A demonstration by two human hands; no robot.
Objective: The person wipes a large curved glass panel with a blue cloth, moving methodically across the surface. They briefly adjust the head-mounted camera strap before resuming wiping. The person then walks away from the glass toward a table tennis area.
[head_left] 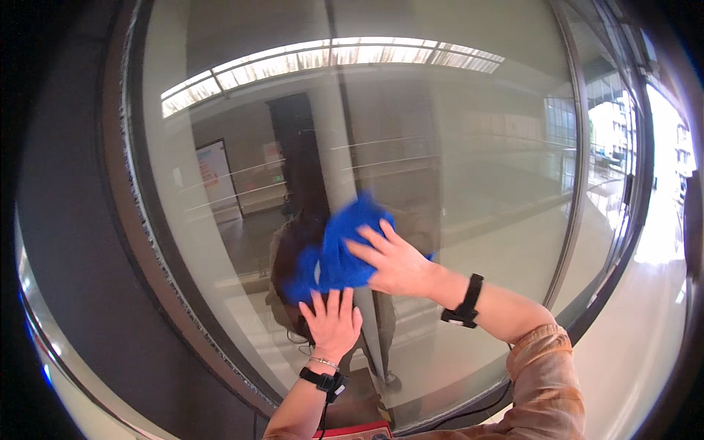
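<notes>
A crumpled blue cloth lies against a large glass pane, its edges smeared by motion. My right hand holds it pressed to the glass, with the fingers spread over its right part. Just below the cloth, my left hand is open, fingers stretched upward and palm toward the pane. Its fingertips reach the cloth's lower edge; whether they touch it I cannot tell. Both wrists wear black straps with small devices, and a thin bracelet circles the left one.
A dark frame borders the pane on the left, and a metal strip runs down its right side. Reflections of a corridor and my body cover the glass. A red-edged object and a black cable sit at the bottom.
</notes>
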